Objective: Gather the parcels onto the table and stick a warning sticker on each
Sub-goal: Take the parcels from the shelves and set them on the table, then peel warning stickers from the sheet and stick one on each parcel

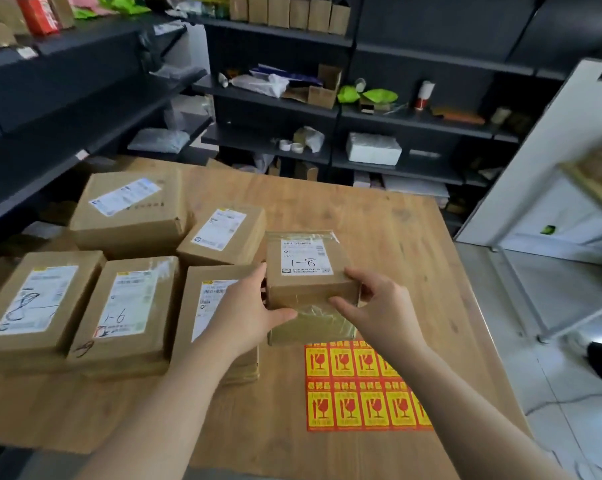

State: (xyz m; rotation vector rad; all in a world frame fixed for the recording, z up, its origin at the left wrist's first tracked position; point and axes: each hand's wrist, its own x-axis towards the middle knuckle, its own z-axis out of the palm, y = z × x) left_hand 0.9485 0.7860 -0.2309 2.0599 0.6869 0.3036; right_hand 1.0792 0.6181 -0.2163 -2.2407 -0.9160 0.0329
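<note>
A small taped cardboard parcel [306, 271] with a white label marked "1-8" sits at the table's middle. My left hand [247, 310] grips its left side and near edge, and my right hand [379, 306] grips its right near corner. Just in front of it lies a sheet of yellow-and-red warning stickers [358, 386], partly under my right forearm. Several other labelled brown parcels stand to the left: a large one [130, 209] at the back, a smaller one [223, 233], one marked "1-6" [126, 313], one at the far left [36, 303], and one [209, 292] under my left wrist.
The wooden table [379, 216] has bare surface at the right and back. Dark shelving [275, 88] with bags, boxes and tape rolls lines the back and left walls. A white cabinet [549, 161] and a metal rack [521, 282] stand on the right.
</note>
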